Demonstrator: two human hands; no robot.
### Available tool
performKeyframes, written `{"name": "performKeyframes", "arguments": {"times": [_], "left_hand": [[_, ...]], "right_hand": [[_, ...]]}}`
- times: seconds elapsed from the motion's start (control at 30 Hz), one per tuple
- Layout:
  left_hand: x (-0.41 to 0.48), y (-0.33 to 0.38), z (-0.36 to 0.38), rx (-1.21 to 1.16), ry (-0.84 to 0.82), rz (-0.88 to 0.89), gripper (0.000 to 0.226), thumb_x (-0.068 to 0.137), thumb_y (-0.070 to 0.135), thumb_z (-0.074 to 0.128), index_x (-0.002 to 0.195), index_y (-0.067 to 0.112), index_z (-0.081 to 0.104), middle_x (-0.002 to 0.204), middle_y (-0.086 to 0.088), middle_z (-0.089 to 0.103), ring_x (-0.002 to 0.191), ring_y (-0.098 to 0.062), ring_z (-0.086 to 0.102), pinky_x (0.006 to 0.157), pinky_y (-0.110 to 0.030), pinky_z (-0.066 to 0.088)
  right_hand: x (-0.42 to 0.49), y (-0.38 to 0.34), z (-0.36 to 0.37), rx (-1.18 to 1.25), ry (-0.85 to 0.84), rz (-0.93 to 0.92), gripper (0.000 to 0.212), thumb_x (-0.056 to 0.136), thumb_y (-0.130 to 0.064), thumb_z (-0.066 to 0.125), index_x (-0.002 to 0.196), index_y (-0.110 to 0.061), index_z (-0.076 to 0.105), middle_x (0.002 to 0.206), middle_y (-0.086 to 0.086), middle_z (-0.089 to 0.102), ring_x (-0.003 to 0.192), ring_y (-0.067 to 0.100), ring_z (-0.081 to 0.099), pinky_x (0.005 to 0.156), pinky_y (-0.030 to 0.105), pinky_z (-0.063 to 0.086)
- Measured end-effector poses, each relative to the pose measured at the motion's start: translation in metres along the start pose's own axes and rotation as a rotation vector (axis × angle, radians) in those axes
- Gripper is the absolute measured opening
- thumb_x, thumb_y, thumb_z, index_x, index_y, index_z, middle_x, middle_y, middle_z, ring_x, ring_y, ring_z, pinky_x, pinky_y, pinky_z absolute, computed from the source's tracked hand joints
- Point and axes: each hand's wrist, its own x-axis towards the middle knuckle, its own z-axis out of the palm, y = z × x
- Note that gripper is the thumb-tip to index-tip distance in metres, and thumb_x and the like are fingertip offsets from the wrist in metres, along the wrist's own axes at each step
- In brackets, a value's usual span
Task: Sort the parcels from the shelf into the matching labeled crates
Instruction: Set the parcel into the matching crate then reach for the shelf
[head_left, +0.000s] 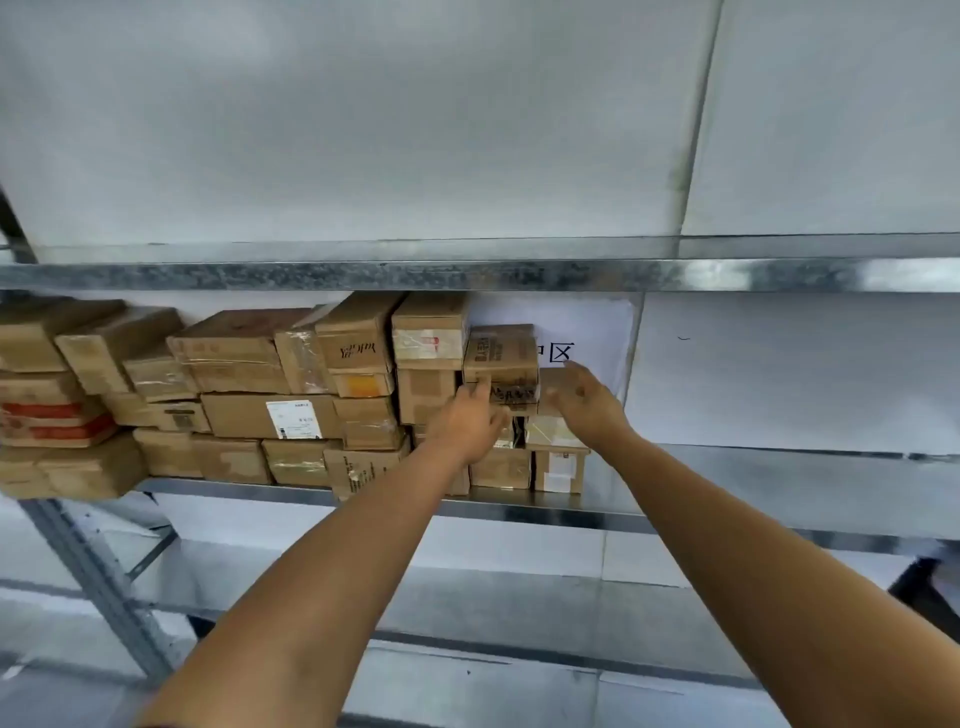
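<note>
Several brown cardboard parcels are stacked in rows on a metal shelf (519, 506). At the right end of the stack, a small parcel with dark print (501, 358) sits on top. My left hand (470, 421) touches its lower left front, fingers spread. My right hand (582, 397) is against its right side, fingers apart and pointing up-left. Neither hand has closed around it. Below it sit a taped parcel (550, 431) and a white-labelled parcel (558, 470). No crates are visible.
A metal beam of the shelf above (467, 275) runs just over the stack. A white sheet with black characters (561, 353) hangs on the wall behind. The shelf's bare right part (779, 483) extends right. A grey upright (93, 577) stands at lower left.
</note>
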Motion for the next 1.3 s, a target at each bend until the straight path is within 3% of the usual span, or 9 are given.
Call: {"name": "performKeyframes", "arguments": {"times": [0.07, 0.2, 0.3, 0.4, 0.6, 0.87, 1.0, 1.17, 1.3], "left_hand": [[0.014, 0.001, 0.006, -0.048, 0.030, -0.050, 0.062, 0.098, 0.045, 0.031, 0.149, 0.018, 0.008, 0.143, -0.018, 0.034, 0.122, -0.033, 0.045, 0.097, -0.044, 0.043], [0.032, 0.005, 0.021, -0.078, 0.113, -0.125, 0.062, 0.098, 0.046, 0.028, 0.149, 0.021, 0.005, 0.141, -0.020, 0.032, 0.113, -0.035, 0.051, 0.087, -0.041, 0.045], [0.042, 0.011, 0.024, -0.127, 0.199, -0.205, 0.062, 0.098, 0.045, 0.029, 0.149, 0.020, 0.005, 0.139, -0.021, 0.033, 0.110, -0.035, 0.053, 0.085, -0.040, 0.046], [0.051, 0.015, 0.025, -0.139, 0.215, -0.308, 0.062, 0.097, 0.048, 0.028, 0.149, 0.022, 0.006, 0.143, -0.022, 0.026, 0.115, -0.037, 0.050, 0.089, -0.043, 0.045], [0.063, 0.018, 0.027, -0.293, 0.219, -0.358, 0.061, 0.097, 0.046, 0.033, 0.149, 0.021, 0.014, 0.147, -0.021, 0.017, 0.128, -0.037, 0.038, 0.105, -0.042, 0.035], [0.065, 0.017, 0.016, -0.471, 0.247, -0.399, 0.060, 0.095, 0.046, 0.042, 0.146, 0.022, 0.025, 0.146, -0.015, 0.022, 0.132, -0.032, 0.034, 0.107, -0.035, 0.032], [0.066, 0.016, 0.012, -0.540, 0.263, -0.401, 0.057, 0.091, 0.048, 0.048, 0.140, 0.023, 0.034, 0.141, -0.013, 0.031, 0.125, -0.030, 0.041, 0.102, -0.036, 0.037], [0.060, 0.021, 0.010, -0.562, 0.248, -0.381, 0.055, 0.091, 0.047, 0.050, 0.136, 0.020, 0.034, 0.130, -0.007, 0.054, 0.113, -0.027, 0.054, 0.086, -0.033, 0.045], [0.048, 0.031, 0.006, -0.633, 0.223, -0.330, 0.058, 0.090, 0.040, 0.054, 0.140, 0.021, 0.031, 0.134, -0.004, 0.051, 0.118, -0.024, 0.051, 0.093, -0.033, 0.043]], "right_hand": [[0.022, 0.000, 0.000, 0.000, -0.011, -0.001, 0.055, 0.098, -0.034, 0.042, 0.149, -0.025, 0.022, 0.146, 0.012, 0.039, 0.128, 0.031, 0.044, 0.102, 0.038, 0.037], [0.061, 0.002, 0.011, -0.038, -0.081, -0.010, 0.052, 0.100, -0.034, 0.038, 0.149, -0.028, 0.020, 0.140, 0.013, 0.047, 0.114, 0.031, 0.054, 0.084, 0.030, 0.041], [0.077, 0.007, 0.024, -0.037, -0.112, -0.043, 0.051, 0.100, -0.036, 0.035, 0.149, -0.027, 0.020, 0.141, 0.011, 0.047, 0.117, 0.032, 0.053, 0.090, 0.032, 0.043], [0.083, 0.014, 0.036, -0.010, -0.112, -0.045, 0.048, 0.100, -0.035, 0.035, 0.146, -0.023, 0.028, 0.142, 0.010, 0.045, 0.128, 0.032, 0.042, 0.102, 0.038, 0.039], [0.089, 0.013, 0.036, 0.114, -0.032, -0.040, 0.035, 0.099, -0.029, 0.040, 0.132, -0.016, 0.042, 0.119, 0.012, 0.059, 0.104, 0.029, 0.057, 0.083, 0.034, 0.045], [0.090, 0.018, 0.026, 0.222, 0.059, -0.011, 0.027, 0.095, -0.022, 0.051, 0.121, -0.019, 0.052, 0.108, 0.004, 0.057, 0.082, 0.016, 0.052, 0.071, 0.025, 0.041], [0.085, 0.022, 0.022, 0.297, 0.076, -0.017, 0.020, 0.092, -0.021, 0.055, 0.113, -0.021, 0.057, 0.106, 0.000, 0.057, 0.083, 0.017, 0.055, 0.074, 0.026, 0.045], [0.070, 0.021, 0.017, 0.357, 0.085, -0.014, 0.012, 0.091, -0.024, 0.057, 0.103, -0.024, 0.055, 0.105, 0.002, 0.060, 0.087, 0.023, 0.059, 0.083, 0.041, 0.054], [0.054, 0.022, 0.005, 0.402, 0.139, -0.032, 0.009, 0.092, -0.019, 0.057, 0.100, -0.022, 0.054, 0.103, 0.001, 0.060, 0.086, 0.020, 0.057, 0.070, 0.030, 0.050]]}}
